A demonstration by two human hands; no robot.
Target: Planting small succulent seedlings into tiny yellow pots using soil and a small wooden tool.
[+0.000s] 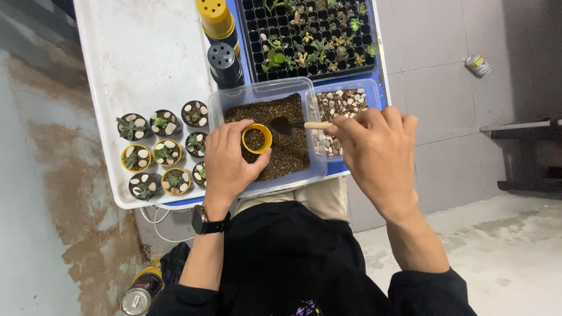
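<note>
On the white tray [134, 52], my left hand [228, 161] grips a half-filled yellow pot [256, 138]; my right hand [374, 146] pinches a small trowel [293, 124] over the soil tub [281, 169]. Nine finished pots [161, 153] sit left.

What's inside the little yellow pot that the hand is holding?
Dark brown soil lies inside the little yellow pot, with no plant showing. The left hand wraps its outside, hiding the pot's wall and bottom, so how deep the soil goes cannot be seen.

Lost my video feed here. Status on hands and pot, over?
Left hand holds small yellow pot over soil tub. Right hand grips small trowel beside pot. Nothing blocking.
</note>
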